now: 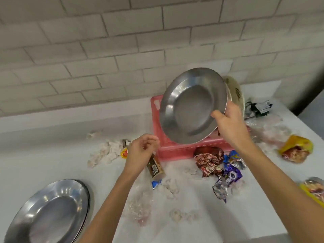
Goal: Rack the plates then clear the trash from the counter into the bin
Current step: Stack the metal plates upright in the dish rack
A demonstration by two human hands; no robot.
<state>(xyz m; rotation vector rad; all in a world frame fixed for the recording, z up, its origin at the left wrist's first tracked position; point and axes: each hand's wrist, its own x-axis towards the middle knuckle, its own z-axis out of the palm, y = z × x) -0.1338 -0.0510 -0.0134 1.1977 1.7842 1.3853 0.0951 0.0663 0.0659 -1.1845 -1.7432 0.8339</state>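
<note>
My right hand [228, 123] grips the lower right rim of a steel plate [191, 106], holding it tilted on edge above the pink rack [175, 149]. A pale plate [235, 92] stands in the rack just behind it. My left hand [140, 151] hovers in front of the rack's left corner, fingers loosely curled and holding nothing. A stack of steel plates [52, 211] lies flat at the counter's front left. Trash is scattered on the white counter [52, 155]: a brown tube wrapper [155, 168], red and purple foil wrappers [219, 165] and crumpled tissue [108, 151].
Yellow snack bags lie at the right [296, 149] and at the right edge [313, 190]. Clear plastic film [268, 127] and a black adapter with cable [259, 107] sit behind the rack's right side. A tiled wall [105, 50] backs the counter. No bin is in view.
</note>
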